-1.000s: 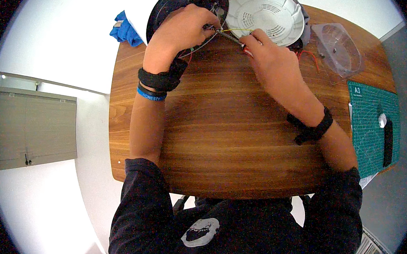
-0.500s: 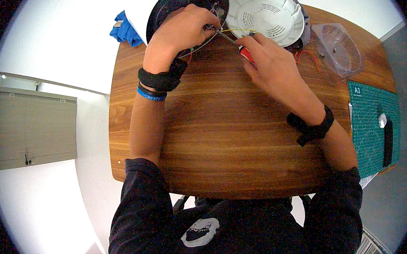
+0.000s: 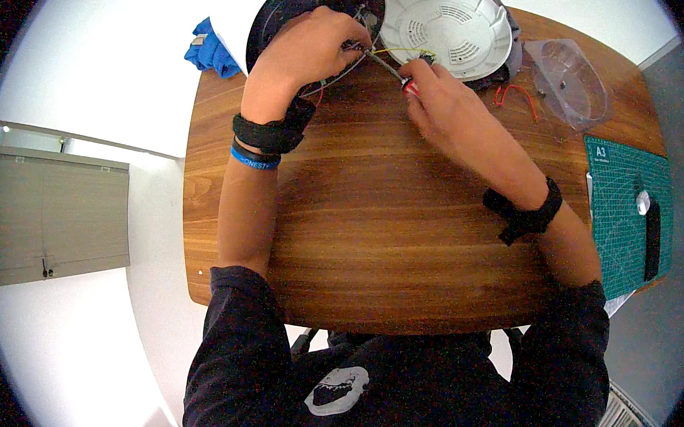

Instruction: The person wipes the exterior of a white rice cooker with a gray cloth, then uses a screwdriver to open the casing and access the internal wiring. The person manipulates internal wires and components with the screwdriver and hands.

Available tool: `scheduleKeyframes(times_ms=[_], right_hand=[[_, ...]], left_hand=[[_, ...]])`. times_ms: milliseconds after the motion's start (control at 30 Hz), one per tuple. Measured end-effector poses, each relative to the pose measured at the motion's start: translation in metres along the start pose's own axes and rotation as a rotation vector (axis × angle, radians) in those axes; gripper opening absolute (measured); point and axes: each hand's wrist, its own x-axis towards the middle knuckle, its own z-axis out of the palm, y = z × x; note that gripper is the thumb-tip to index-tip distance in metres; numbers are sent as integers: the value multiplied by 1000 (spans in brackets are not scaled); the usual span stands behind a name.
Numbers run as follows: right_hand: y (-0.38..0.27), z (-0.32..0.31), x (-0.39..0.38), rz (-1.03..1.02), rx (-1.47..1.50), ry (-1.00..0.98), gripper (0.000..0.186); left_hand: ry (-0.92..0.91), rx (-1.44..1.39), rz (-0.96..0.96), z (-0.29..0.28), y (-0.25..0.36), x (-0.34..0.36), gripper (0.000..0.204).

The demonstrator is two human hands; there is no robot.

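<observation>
A white round appliance housing point(image 3: 235, 17) lies at the far left, its dark open underside facing me. My left hand point(image 3: 310, 49) is at its rim, fingers pinched together around something small that they hide. My right hand point(image 3: 463, 119) is closed on a screwdriver point(image 3: 387, 66) with a red handle. The metal shaft points left, its tip touching or close to the spot by my left fingertips. A thin yellow wire point(image 3: 401, 49) runs from there toward a round white vented cover point(image 3: 450, 23), which lies right of the housing with its inside up.
A red wire point(image 3: 523, 91) curls on the wooden table point(image 3: 389, 217) beside a clear plastic tray point(image 3: 577, 87) with small dark parts in it. A green cutting mat point(image 3: 623, 225) lies at the right edge, with a black strip point(image 3: 653, 239) on it. Blue cloth point(image 3: 213, 50) sits behind the left edge.
My right hand has turned slightly around the screwdriver handle, and its fingers have shifted. The left hand and the housing have stayed in place.
</observation>
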Motion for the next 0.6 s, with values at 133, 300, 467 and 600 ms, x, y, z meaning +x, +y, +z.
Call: scheduleKeyframes(times_ms=[133, 300, 467, 600], right_hand=[[-3, -1, 2, 50, -115, -20, 35], [-7, -10, 0, 17, -186, -33, 40], [-6, -12, 0, -26, -196, -61, 41], [-7, -11, -1, -39, -205, -70, 37]], left_hand=[[6, 21, -1, 0, -1, -1, 18], [6, 11, 15, 1, 0, 1, 19], [20, 26, 28, -2, 2, -2, 21], [41, 38, 15, 0, 2, -4, 21]])
